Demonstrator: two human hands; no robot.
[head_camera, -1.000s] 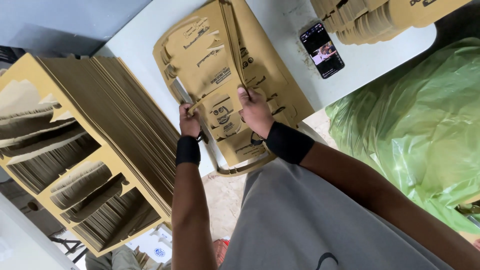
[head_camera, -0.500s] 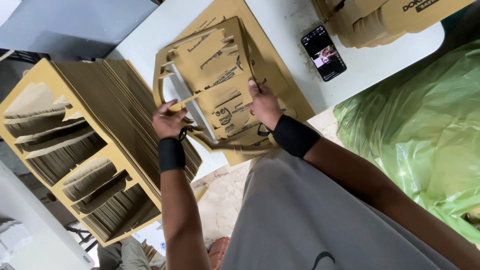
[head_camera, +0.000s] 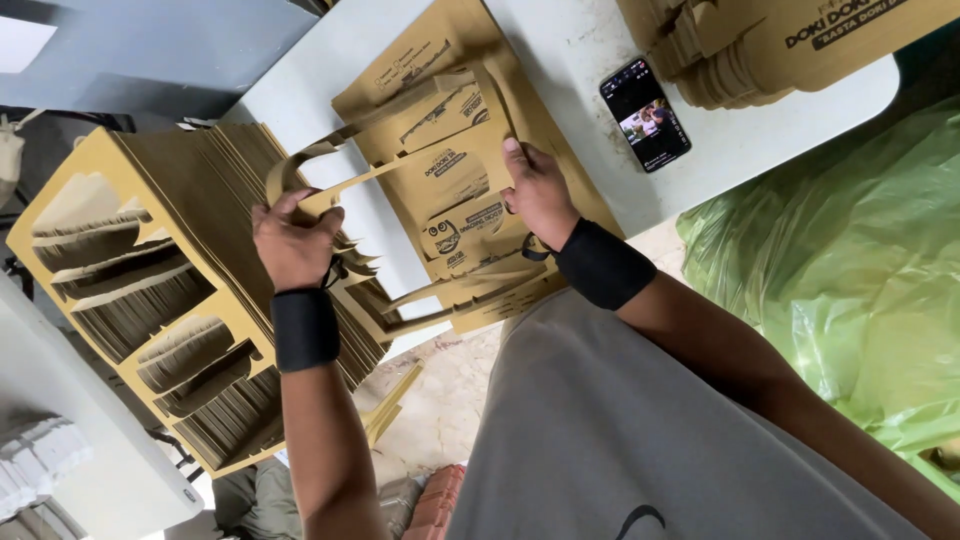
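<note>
White desk (head_camera: 720, 150) carries printed cardboard blanks (head_camera: 450, 200) at its near edge, where right hand (head_camera: 535, 195) presses flat while left hand (head_camera: 295, 245) pinches a torn strip (head_camera: 385, 175), best pulled evenly

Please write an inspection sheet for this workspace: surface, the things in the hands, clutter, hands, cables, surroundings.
Surface: white table, bare near the phone.
Things in hand: brown printed cardboard sheet on a flat pile; a cut-out cardboard strip pulled away from it.
Clutter: smartphone with lit screen; stack of brown cardboard at the table's far edge.
Hands: left hand grips the strip, fingers closed; right hand presses on the sheet. Black wristbands on both.
Cables: nothing seen.
Surroundings: upright stack of die-cut cardboard sheets at left; green plastic bag at right; scraps on the floor.
</note>
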